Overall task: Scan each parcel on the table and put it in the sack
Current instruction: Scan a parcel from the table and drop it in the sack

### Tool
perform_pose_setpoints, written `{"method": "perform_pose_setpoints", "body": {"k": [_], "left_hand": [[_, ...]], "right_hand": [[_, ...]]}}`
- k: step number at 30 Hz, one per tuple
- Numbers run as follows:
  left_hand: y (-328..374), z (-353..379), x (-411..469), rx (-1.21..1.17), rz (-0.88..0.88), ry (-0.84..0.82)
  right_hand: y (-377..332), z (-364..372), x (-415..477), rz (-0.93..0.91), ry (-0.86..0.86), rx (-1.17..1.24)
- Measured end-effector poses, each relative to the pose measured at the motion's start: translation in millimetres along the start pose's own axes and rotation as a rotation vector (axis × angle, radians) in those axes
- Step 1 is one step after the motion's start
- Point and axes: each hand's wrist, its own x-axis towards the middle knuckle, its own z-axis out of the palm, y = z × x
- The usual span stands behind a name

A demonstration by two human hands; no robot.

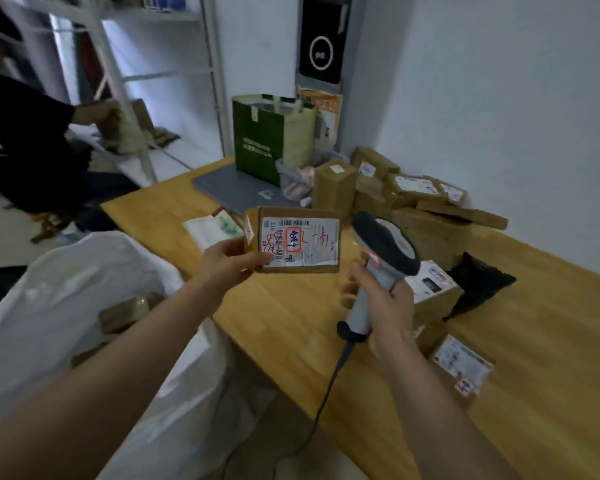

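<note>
I note dim, even indoor light, cool in cast, with soft shadows. The shelving (113,81) far left is smeared by blur and bows toward the frame edge. The parcel (293,244) label is sharpest.

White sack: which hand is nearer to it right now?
Left. The left hand holds a parcel just right of the sack; the right hand grips the scanner farther right.

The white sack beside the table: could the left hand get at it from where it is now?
Probably yes. The left hand, gripping a labelled parcel, is over the edge of the table, and the white sack stands open just below its forearm with nothing between.
</note>
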Motion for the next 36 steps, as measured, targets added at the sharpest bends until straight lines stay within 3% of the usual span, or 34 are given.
{"method": "perform_pose_setpoints", "body": {"k": [5,10,16,36], "left_hand": [[-16.1,-54.5,-6.1,0.027,0.029,0.243],[-35.2,-88.9,-19.2,0.025,0.001,0.401],[-45.9,-107.2,-29.6,0.051,0.004,0.535],[-62.7,-126.6,-30.2,-0.011,-0.027,0.615]], "right_hand": [[9.9,33.4,-24.6,0.096,-0.412,-0.211],[21.1,58.3,-37.7,0.136,-0.604,-0.263],[31.4,72.5,-43.6,0.070,-0.687,-0.349],[41.5,89.6,-41.0,0.043,-0.793,-0.385]]}}
